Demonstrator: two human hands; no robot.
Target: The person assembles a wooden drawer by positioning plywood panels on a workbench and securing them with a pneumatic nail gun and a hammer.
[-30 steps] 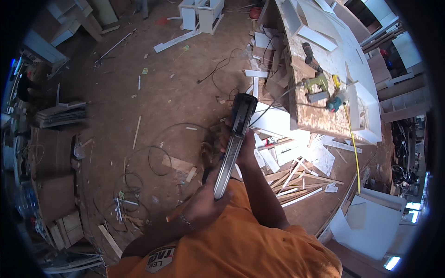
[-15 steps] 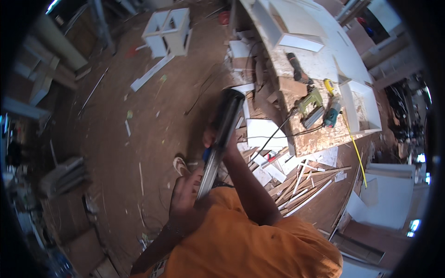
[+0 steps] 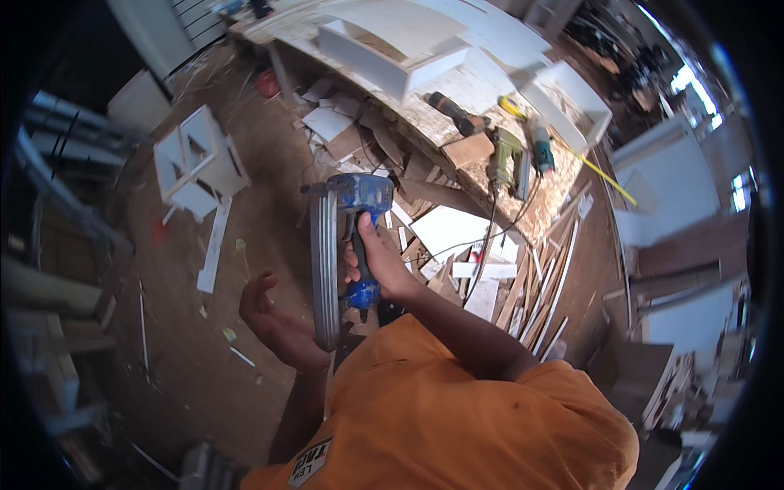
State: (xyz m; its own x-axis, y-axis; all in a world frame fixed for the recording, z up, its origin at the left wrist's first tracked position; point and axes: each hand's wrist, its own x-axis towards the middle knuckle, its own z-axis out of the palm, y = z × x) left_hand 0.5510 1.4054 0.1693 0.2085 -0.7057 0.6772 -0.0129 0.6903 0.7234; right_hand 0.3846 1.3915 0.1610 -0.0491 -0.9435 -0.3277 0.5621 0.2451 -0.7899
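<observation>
A blue brad nailer [image 3: 365, 194] with a long ribbed silver magazine [image 3: 325, 269] is held upright in front of my orange shirt. My right hand [image 3: 384, 263] wraps its fingers round the dark grip, and the air fitting at the handle's lower end has no hose on it. To the left of the magazine is my left hand [image 3: 282, 328], palm turned up and fingers loosely curled apart, holding nothing. Whether its wrist touches the magazine's lower end I cannot tell.
On the workbench [image 3: 490, 192] to the right lie a green nail gun [image 3: 505, 155], a teal power tool [image 3: 541, 151], a black drill [image 3: 453, 113] and a yellow tape measure [image 3: 510, 106]. Wood offcuts [image 3: 535, 286] litter the floor below. A small white frame [image 3: 198, 159] stands at left.
The nailer has turned so its blue side shows. My left hand has come away from the magazine and opened to the left. The view has swung to the right.
</observation>
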